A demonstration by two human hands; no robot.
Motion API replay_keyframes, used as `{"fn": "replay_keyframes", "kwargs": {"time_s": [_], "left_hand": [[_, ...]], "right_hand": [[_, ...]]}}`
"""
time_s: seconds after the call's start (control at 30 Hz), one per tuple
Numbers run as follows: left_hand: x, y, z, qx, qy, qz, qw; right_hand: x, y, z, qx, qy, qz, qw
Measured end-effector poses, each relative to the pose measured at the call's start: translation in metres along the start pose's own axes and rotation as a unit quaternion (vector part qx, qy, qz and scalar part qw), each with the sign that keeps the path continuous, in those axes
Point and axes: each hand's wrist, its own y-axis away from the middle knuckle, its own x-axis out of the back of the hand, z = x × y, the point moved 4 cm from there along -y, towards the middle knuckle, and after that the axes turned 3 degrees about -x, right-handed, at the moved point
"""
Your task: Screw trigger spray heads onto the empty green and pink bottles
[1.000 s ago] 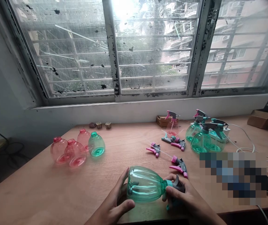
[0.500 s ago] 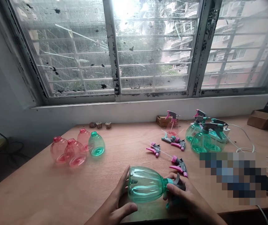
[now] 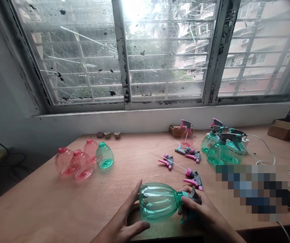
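On my remote feed, the L hand (image 3: pixel 121 226) steadies the base end of a teal plastic spray btl (image 3: pixel 157 202), held on its side near the desk edge. The R hand (image 3: pixel 198 212) wraps the neck & grey trigger head (image 3: pixel 192 199). Just beyond the R hand lies a loose pink-and-grey trigger head (image 3: pixel 194 179), w/ more of them (image 3: pixel 167 161) farther off on the wooden desk (image 3: pixel 33 202). Far left: three pink btls (image 3: pixel 64 162) & a teal btl (image 3: pixel 104 156), all headless. Far right: teal spray btls w/ heads (image 3: pixel 217 152) & a pink one (image 3: pixel 187 135). Beyond: a barred window (image 3: pixel 167 50) w/ flaking paint.
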Motion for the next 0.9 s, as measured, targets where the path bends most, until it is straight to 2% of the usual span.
{"fn": "replay_keyframes", "kwargs": {"time_s": [0.13,0.3,0.5,0.7,0.9], "left_hand": [[-0.0005,0.0013,0.0013,-0.023,-0.002,-0.002,1.0],[-0.0001,0.0013,-0.0027,-0.012,0.009,-0.002,1.0],[-0.0004,-0.0034,0.0028,-0.003,0.041,0.012,0.999],[-0.0034,-0.0056,0.0045,-0.003,0.067,0.0,0.998],[0.0,-0.0012,0.0013,0.003,0.022,0.012,1.0]], "right_hand": [[-0.0001,0.0013,-0.0001,-0.004,0.024,0.01,1.0],[-0.0023,0.0026,-0.0008,-0.009,0.028,0.005,1.0],[-0.0047,0.0029,-0.0045,-0.003,0.048,-0.012,0.999],[-0.0058,0.0037,-0.0074,-0.002,0.051,-0.009,0.999],[-0.0039,0.0032,-0.0058,0.0,0.052,-0.005,0.999]]}}
